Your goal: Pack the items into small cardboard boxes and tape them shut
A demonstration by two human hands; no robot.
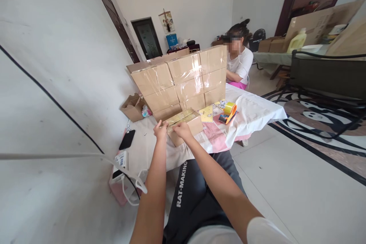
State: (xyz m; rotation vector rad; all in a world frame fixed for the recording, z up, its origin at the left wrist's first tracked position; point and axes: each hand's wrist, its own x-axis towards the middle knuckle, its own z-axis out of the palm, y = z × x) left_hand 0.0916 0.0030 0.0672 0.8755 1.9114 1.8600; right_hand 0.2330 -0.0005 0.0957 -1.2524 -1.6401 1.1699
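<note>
A small cardboard box (195, 126) lies on the cloth-covered table in front of me, with shiny packing tape along its top. My left hand (160, 129) is closed at the left end of this box, thumb and fingers pinched against its edge. Close beside it, my right hand (183, 131) is curled with bent fingers on the near top edge. Whether a strip of tape is between the fingers is too small to see. To the right of the box rests an orange tape dispenser (229, 111) with a yellow roll.
A wall of taped cardboard boxes (187, 80) stands behind the small box. Another person (240, 61) sits beyond it. At the left are a black phone (127, 140), a power strip (120, 160) with cables, and an open carton (134, 108). A yellow patterned card (206, 114) lies near the dispenser.
</note>
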